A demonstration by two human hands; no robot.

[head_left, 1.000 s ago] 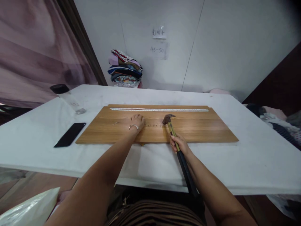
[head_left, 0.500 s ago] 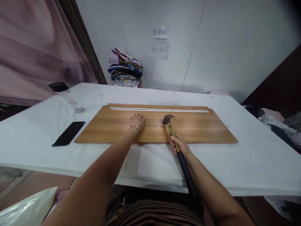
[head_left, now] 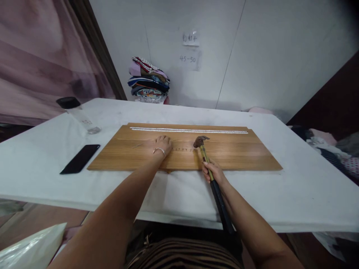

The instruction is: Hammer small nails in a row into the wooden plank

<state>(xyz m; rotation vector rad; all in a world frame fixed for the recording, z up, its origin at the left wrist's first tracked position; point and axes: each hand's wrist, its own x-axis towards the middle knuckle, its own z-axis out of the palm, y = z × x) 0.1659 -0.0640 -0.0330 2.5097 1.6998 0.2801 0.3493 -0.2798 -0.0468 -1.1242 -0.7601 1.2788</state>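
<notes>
My right hand is wrapped round the handle of a claw hammer, whose rusty head is over the wooden board. A row of several small nails stands in the board between the hammer head and my left hand. That left hand, a silver bangle at its wrist, lies flat on the board with its fingers stretched out. One loose nail rests on the wood to its left. Along the far side of the board runs a white measuring tape.
The board lies on a white-covered table. To its left are a black phone and a clear bottle with a dark lid. A stack of folded clothes stands against the wall at the back, below two paper notes.
Both hands and the hammer stay almost where they were. The whole view has shifted very slightly.
</notes>
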